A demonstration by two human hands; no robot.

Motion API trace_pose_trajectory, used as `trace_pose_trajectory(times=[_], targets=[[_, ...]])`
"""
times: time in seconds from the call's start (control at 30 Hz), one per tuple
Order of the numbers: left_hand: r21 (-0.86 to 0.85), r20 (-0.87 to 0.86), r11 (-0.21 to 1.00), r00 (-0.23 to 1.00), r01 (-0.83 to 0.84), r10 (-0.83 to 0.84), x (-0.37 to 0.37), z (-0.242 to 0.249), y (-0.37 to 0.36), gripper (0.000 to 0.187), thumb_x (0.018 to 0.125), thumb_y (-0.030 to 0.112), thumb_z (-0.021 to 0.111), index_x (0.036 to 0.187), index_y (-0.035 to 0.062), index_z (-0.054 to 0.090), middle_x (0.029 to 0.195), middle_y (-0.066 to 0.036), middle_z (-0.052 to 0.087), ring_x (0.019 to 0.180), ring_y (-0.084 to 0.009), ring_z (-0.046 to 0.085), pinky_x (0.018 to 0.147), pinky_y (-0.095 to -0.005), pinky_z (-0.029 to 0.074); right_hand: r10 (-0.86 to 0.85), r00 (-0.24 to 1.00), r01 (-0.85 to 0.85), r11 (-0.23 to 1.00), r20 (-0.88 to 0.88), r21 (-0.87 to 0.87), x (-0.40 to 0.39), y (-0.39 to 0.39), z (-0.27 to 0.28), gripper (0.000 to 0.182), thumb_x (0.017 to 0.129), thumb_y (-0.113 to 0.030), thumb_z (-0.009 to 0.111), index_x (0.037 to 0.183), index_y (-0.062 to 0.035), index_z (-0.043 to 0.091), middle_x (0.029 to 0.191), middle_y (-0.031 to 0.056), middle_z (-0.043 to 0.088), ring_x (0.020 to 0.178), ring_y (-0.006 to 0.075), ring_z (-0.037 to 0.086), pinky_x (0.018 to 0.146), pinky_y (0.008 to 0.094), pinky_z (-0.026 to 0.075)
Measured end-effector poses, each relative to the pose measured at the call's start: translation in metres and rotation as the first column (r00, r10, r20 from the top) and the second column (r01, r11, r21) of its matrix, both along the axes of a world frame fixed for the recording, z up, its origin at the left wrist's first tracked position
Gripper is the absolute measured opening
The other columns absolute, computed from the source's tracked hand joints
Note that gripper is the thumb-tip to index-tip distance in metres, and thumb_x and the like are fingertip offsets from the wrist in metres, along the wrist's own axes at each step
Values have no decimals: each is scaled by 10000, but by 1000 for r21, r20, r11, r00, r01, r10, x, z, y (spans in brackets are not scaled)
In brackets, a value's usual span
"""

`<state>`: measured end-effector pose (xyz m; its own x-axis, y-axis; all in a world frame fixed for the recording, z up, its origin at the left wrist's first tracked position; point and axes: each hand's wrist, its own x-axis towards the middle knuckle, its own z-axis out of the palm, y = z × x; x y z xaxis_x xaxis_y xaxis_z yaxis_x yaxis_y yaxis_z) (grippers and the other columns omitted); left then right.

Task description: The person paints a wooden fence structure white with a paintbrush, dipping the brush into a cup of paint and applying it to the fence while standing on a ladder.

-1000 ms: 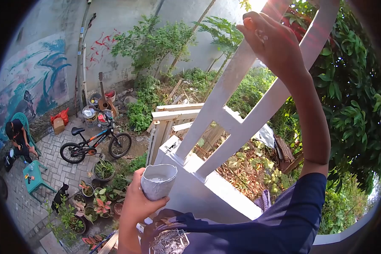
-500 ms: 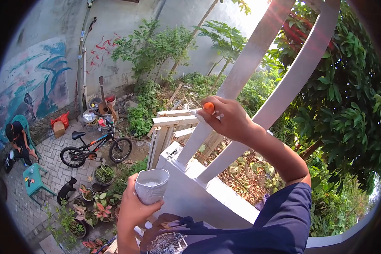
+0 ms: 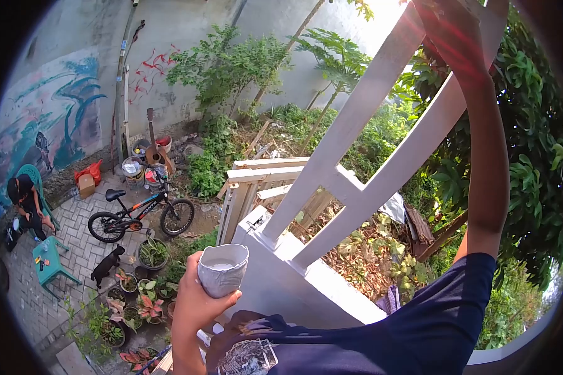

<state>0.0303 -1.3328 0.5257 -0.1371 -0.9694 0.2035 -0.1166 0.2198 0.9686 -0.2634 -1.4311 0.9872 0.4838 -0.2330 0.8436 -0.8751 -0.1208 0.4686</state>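
My left hand [image 3: 197,299] is wrapped round a white, paint-smeared cup [image 3: 223,276], held upright with pale liquid inside. High at the top edge, my right hand [image 3: 449,31] is raised against the upper part of the white slanted posts [image 3: 395,153], its fingers partly cut off and washed by glare. The orange-ended handle, apparently of a paintbrush, that showed in this hand before is hidden now. A short white crosspiece [image 3: 344,186] joins the two posts, which rise from a white ledge [image 3: 331,294].
Below lie a paved yard with a bicycle [image 3: 141,212], a guitar [image 3: 155,153], a green table [image 3: 56,267], a black cat [image 3: 108,265] and potted plants [image 3: 151,253]. A seated person [image 3: 26,200] is at far left. Wooden frames [image 3: 239,194] stand beside the ledge; a leafy tree [image 3: 532,169] is at right.
My right hand has moved up and to the right along the posts, uncovering the crosspiece. The cup in my left hand has barely moved. The cat has shifted slightly to the right.
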Motion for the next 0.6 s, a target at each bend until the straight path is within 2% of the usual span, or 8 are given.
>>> trace_pose_trajectory(times=[0.07,0.13,0.17,0.2,0.33,0.47,0.57,0.6], targets=[[7,9,1000,1000,0,-1,1,2,1,944,619,236,965,1390,61,450,1201,-181,702,1119,-314,703,953,-433,550,-104,994,111,977,-43,183,-21,-8,18,113,942,-114,676,991,-21,634,763,63,630,704,209,621,689,354,529],[11,17,1000,1000,2,-2,2,4,1,950,618,238,967,1394,62,448,1204,-182,701,1121,-314,702,954,-433,550,4,838,-10,1000,-546,-8,-13,-11,-25,210,956,-233,737,1105,-113,651,951,53,685,819,256,704,733,381,596],[16,24,1000,1000,0,0,2,4,0,949,618,236,967,1394,60,450,1205,-182,701,1122,-314,701,955,-432,549,-54,801,60,998,-596,-9,-3,-3,-53,203,926,-204,755,1070,-124,637,871,41,651,763,225,691,658,376,585],[21,31,1000,1000,-4,3,2,4,0,948,617,234,967,1393,59,452,1205,-182,700,1122,-314,701,956,-431,548,0,790,12,1000,-614,16,-3,-3,-79,190,886,-197,767,972,-164,600,847,-26,617,701,158,640,578,323,529],[9,37,1000,999,-16,16,4,-1,-2,940,615,229,967,1386,54,459,1209,-177,700,1125,-307,699,957,-430,549,172,820,20,945,-546,328,1,10,-175,259,829,-220,774,982,-112,596,851,-5,581,700,148,600,563,307,507],[39,-28,999,1000,-11,12,4,-4,-2,926,617,219,964,1381,58,466,1208,-168,701,1129,-291,695,958,-426,548,290,858,-8,833,-425,553,-5,8,-250,316,831,-249,799,1023,-154,566,843,-12,558,719,143,604,571,304,501],[44,-45,999,999,-12,14,6,-3,-2,919,620,210,959,1382,63,467,1206,-166,701,1128,-287,694,958,-424,548,349,870,-49,764,-349,644,0,9,-253,268,874,-228,785,1021,-141,578,835,21,585,724,193,632,585,349,508],[41,-44,999,999,-10,12,6,-2,-1,916,622,205,956,1383,65,467,1204,-166,701,1126,-288,695,957,-423,549,341,928,-131,674,-149,727,2,10,-242,239,906,-199,771,1037,-101,597,840,55,609,719,227,636,614,353,521]])
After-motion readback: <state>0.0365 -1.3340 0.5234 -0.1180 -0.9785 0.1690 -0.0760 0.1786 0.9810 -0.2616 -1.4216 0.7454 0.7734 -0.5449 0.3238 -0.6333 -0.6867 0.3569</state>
